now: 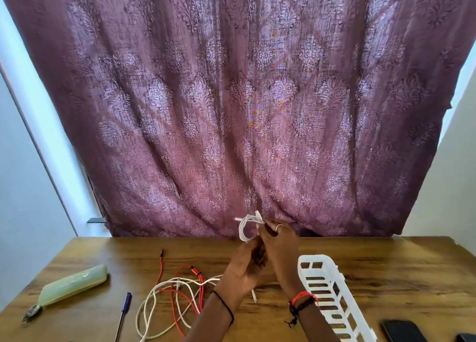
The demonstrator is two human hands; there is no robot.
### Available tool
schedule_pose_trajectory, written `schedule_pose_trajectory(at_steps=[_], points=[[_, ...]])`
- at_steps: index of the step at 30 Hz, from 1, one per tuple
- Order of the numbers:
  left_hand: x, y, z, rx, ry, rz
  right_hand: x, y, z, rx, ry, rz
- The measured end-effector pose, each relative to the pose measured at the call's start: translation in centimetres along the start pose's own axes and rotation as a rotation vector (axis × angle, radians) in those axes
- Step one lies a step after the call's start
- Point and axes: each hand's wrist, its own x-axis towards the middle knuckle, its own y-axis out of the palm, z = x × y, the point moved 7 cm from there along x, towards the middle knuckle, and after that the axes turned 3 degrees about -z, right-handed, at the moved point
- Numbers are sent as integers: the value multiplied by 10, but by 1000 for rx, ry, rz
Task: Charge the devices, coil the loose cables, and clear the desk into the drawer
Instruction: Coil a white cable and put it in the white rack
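**Coiling the white lead**

The right hand's [279, 244] fingertips [269, 225] are pinching the top of a small white coil [246, 229], with its plug ends poking out to the left and upward. The left hand [243, 267] is sitting just below, fingers curled up toward the coil's lower loops and seemingly holding them, though that grip is blurred. Both hands are holding the coil in the air above the far edge of the desk [386, 264].

Nearer and to the left, a loose white cable [154, 295] and a red cable [180, 303] are lying tangled across each other on the wood. A white basket [319, 285] is lying just right of the right wrist, and a dark phone [400, 331] is lying at the near right. A pen [123, 313] and a green pouch [74, 285] are lying at the near left. No drawer is showing.

The coiling step looks to be under way, with one cable nearly bundled and two not yet touched. The next move probably calls for tucking the free end so the loops are not springing open, then setting the coil down and working the tangled pair apart.
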Motion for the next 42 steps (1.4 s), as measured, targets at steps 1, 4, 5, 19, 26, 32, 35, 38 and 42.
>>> schedule_pose_trajectory(at_steps=[1, 4, 5, 19, 26, 32, 35, 38, 42], points=[[1, 0, 0, -11, 1, 17, 1, -1, 1, -23, -2, 15], [6, 0, -4, -36, 26, 92, 5, -5, 8, -85, -41, 46], [6, 1, -7, -7, 42, 135, 6, -6, 9, -95, -51, 56], [1, -2, -108, 918, 497, 45, 3, 9, 11, -645, -444, 140], [7, 14, -92, 1027, 363, 224, 1, 22, 4, -477, -464, 282], [6, 14, -99, 1165, 568, 86, 13, 6, -4, -58, -162, 204], [-2, 23, -99, 1208, 696, 67, 14, 3, -18, 166, 62, 158], [-11, 29, -98, 1258, 829, 84, 12, 8, -31, 362, 217, 164], [-12, 23, -97, 1220, 882, 83, 14, 12, -34, 557, 358, 153]])
